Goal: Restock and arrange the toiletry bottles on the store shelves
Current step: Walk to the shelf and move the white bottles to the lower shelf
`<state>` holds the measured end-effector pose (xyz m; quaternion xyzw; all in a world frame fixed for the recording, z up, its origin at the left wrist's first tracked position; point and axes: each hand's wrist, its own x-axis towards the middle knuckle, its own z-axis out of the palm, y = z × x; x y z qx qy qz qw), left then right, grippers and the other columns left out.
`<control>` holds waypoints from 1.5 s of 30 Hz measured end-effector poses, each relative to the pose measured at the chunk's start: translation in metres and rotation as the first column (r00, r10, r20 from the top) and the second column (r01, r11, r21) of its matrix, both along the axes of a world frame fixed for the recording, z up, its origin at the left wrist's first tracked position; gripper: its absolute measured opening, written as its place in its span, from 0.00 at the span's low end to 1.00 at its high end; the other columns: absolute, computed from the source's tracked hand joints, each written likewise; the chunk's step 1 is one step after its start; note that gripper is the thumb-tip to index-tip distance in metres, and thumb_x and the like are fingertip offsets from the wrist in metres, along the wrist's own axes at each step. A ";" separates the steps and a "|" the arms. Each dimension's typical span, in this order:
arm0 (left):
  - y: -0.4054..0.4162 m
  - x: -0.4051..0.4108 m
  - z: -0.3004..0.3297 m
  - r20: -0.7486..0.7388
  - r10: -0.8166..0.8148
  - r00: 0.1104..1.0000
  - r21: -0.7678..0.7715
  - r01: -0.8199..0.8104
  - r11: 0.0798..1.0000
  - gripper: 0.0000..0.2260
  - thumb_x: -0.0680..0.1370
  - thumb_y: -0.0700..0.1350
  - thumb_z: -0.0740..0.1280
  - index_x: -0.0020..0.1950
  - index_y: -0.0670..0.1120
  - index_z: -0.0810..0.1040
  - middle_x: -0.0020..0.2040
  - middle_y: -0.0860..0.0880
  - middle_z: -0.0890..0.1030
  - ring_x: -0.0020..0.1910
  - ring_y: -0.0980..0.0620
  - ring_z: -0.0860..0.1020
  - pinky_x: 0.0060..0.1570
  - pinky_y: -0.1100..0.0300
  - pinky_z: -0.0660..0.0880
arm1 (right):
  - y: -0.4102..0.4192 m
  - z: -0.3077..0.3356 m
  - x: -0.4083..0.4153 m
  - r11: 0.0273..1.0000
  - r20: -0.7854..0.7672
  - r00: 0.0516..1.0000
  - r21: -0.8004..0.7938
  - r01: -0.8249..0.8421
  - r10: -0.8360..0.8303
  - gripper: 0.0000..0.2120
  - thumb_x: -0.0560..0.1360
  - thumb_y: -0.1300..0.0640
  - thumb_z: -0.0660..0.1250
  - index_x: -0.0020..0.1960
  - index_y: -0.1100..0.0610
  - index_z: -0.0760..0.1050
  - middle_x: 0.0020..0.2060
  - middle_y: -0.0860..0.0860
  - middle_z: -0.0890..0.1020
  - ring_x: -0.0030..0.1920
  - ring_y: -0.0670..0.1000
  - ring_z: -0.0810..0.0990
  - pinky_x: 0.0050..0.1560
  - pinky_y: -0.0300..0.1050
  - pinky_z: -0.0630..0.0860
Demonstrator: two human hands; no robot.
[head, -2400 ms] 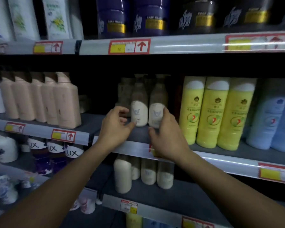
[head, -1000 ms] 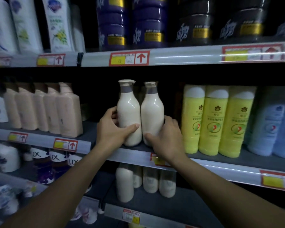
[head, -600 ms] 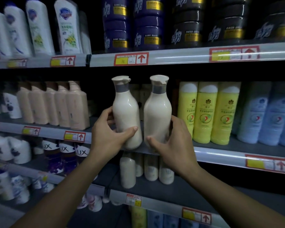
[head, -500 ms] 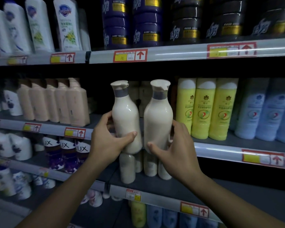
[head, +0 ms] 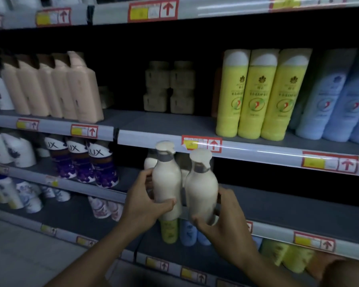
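Cream bottle (head: 167,183) in left hand (head: 145,200), its twin (head: 201,189) in right hand (head: 222,220)

I hold two cream white bottles. The left bottle (head: 167,183) stands up straight in my left hand (head: 145,201). The right bottle (head: 201,189) stands up in my right hand (head: 222,220). Each has a round white cap and a grey band at its neck. They are side by side, very close, in front of the shelf edge (head: 257,154).
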<state>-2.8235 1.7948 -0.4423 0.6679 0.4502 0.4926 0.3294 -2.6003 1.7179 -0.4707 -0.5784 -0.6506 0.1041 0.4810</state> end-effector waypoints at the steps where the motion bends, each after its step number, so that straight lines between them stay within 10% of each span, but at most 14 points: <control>1: 0.001 0.002 -0.010 -0.018 0.011 1.000 -0.016 -0.012 1.000 0.37 0.59 0.53 0.81 0.67 0.57 0.74 0.59 0.57 0.83 0.57 0.57 0.82 0.56 0.48 0.83 | 0.002 -0.010 0.003 1.000 0.009 1.000 -0.015 0.003 -0.003 0.34 0.67 0.43 0.78 0.69 0.43 0.68 0.56 0.38 0.70 0.58 0.45 0.76 0.54 0.48 0.79; 15: 0.059 0.036 -0.057 -0.145 0.057 0.988 -0.080 -0.069 0.994 0.35 0.59 0.55 0.80 0.65 0.59 0.73 0.56 0.59 0.83 0.55 0.58 0.82 0.54 0.47 0.83 | 0.067 -0.062 0.027 0.991 -0.026 1.000 -0.133 0.013 -0.016 0.32 0.69 0.51 0.81 0.68 0.51 0.72 0.57 0.48 0.76 0.59 0.51 0.77 0.55 0.45 0.76; 19: 0.083 0.049 -0.051 -0.113 0.111 0.987 -0.043 -0.116 0.992 0.35 0.60 0.53 0.81 0.66 0.54 0.74 0.56 0.59 0.83 0.53 0.62 0.82 0.54 0.52 0.83 | 0.090 -0.052 0.029 0.992 -0.049 0.998 -0.123 0.041 -0.048 0.32 0.68 0.50 0.82 0.67 0.53 0.72 0.58 0.49 0.77 0.59 0.47 0.75 0.55 0.30 0.71; 24: 0.101 0.060 -0.054 -0.071 0.159 0.985 -0.047 -0.163 0.986 0.38 0.60 0.53 0.82 0.68 0.55 0.73 0.58 0.59 0.82 0.54 0.61 0.82 0.54 0.51 0.83 | 0.111 -0.051 0.035 0.987 -0.025 0.997 -0.142 0.071 -0.075 0.37 0.68 0.48 0.81 0.73 0.52 0.70 0.64 0.49 0.76 0.64 0.51 0.75 0.62 0.52 0.77; 36: 0.112 0.073 -0.084 -0.134 0.199 0.971 0.076 -0.190 0.979 0.41 0.65 0.57 0.80 0.75 0.56 0.68 0.67 0.55 0.76 0.65 0.52 0.79 0.60 0.46 0.81 | 0.123 -0.073 0.036 0.985 -0.068 0.991 -0.133 0.107 -0.117 0.40 0.70 0.47 0.81 0.76 0.50 0.67 0.67 0.48 0.76 0.66 0.50 0.76 0.64 0.54 0.78; 45: 0.102 0.073 -0.083 -0.153 0.338 0.929 0.156 -0.315 0.936 0.32 0.64 0.52 0.85 0.63 0.51 0.74 0.58 0.52 0.79 0.48 0.58 0.80 0.46 0.55 0.83 | 0.122 -0.073 0.034 0.975 -0.057 0.986 -0.173 0.142 -0.154 0.40 0.69 0.45 0.81 0.74 0.50 0.66 0.66 0.49 0.74 0.63 0.50 0.76 0.62 0.55 0.79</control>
